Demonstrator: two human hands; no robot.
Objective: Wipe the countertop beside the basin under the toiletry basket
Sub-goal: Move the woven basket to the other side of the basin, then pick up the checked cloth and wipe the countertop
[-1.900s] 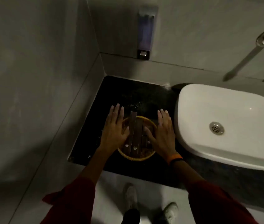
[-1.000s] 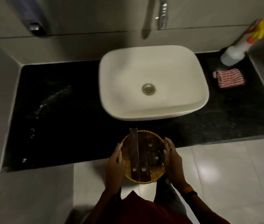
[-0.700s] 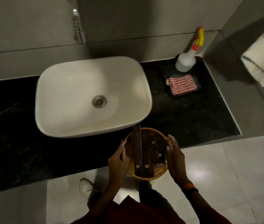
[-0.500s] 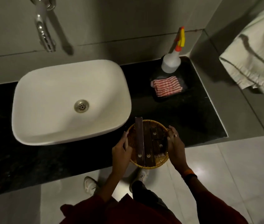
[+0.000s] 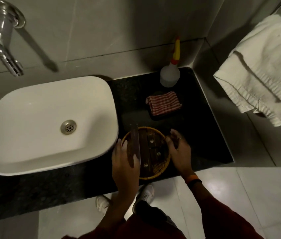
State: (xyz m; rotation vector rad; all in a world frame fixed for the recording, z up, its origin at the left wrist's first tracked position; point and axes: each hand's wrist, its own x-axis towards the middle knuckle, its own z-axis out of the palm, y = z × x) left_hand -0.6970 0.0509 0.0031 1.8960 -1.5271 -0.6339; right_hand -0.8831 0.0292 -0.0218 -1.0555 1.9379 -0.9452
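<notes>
A round wicker toiletry basket [image 5: 155, 171] with dark brown boxes inside is over the black countertop [image 5: 205, 135], just right of the white basin [image 5: 33, 118]. My left hand [image 5: 124, 161] grips its left rim and my right hand [image 5: 179, 150] grips its right rim. Whether the basket rests on the counter or hovers just above it I cannot tell. A folded red-and-white striped cloth [image 5: 163, 102] lies on a dark tray behind the basket. A white spray bottle [image 5: 169, 75] with a yellow and orange trigger stands in the back corner.
A chrome wall tap [image 5: 7, 47] juts out over the basin. A white towel [image 5: 263, 69] hangs on the right wall above the counter's end. Grey tiled walls close in the back and right. Light floor tiles and my shoes [image 5: 146, 194] lie below the counter edge.
The basket has been carried from the counter left of the basin, across its front, to the right side. Both hands have kept hold of it throughout.
</notes>
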